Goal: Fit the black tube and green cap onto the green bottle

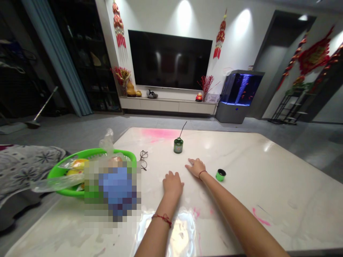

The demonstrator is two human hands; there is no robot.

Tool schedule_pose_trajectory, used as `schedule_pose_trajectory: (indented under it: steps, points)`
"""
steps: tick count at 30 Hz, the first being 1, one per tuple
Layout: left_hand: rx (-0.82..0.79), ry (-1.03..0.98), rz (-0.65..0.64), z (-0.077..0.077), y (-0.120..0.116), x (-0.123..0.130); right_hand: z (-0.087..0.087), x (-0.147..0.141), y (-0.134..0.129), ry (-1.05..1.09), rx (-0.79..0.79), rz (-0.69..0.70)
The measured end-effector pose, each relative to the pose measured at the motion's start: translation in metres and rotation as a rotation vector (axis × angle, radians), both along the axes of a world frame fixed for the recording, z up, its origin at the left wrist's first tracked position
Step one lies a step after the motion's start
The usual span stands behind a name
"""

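Around the bare left hand [173, 184] at the white marble-patterned table [249, 164], the small round green glass bottle [178, 146] stands at twelve o'clock — a thin black stick [183, 129] in its mouth. The thin-framed eyeglasses [144, 160] lie at ten, and the oval green plastic basket [129, 154], with a clear plastic bag [57, 182] across its rim, sits at nine. The bare right hand [197, 167] is at two; the short, hollow green cylinder [220, 175] sits between three and four from it. Beyond the table — at twelve — is the wide black television [168, 60].

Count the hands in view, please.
2: the left hand, nearer the camera; the right hand, between the bottle and the small green cylinder. The blurred patch aside, none seem hidden.
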State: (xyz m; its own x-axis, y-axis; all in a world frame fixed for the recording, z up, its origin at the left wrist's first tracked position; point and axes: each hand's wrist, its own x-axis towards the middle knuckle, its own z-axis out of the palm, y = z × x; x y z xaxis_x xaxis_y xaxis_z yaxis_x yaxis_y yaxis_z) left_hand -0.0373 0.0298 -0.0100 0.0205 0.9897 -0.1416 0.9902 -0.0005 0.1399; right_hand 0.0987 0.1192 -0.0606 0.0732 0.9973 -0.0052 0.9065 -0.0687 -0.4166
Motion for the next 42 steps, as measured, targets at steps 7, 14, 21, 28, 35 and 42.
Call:
schedule_pose_trajectory:
  steps: [7, 14, 21, 28, 35, 42]
  points:
    - [0.025, 0.013, -0.032, 0.001, 0.001, -0.004, -0.008, 0.016, -0.035, 0.149, 0.114, 0.117]
    - [0.228, 0.044, 0.002, 0.003, 0.009, -0.016, -0.017, 0.027, -0.063, 0.383, 0.23, 0.239]
    - [0.332, 0.025, -0.117, 0.011, 0.021, -0.023, 0.024, 0.028, -0.069, -0.345, 0.427, 0.167]
    - [0.317, -0.046, -0.148, 0.012, 0.024, -0.025, 0.039, 0.038, -0.07, -0.36, 0.393, 0.088]
    - [0.401, -0.262, -0.061, 0.011, 0.022, -0.031, 0.04, 0.026, -0.054, 0.003, 0.497, 0.121]
    - [0.443, -0.315, 0.008, 0.005, 0.024, -0.037, 0.061, -0.003, 0.049, 0.366, 0.346, 0.081]
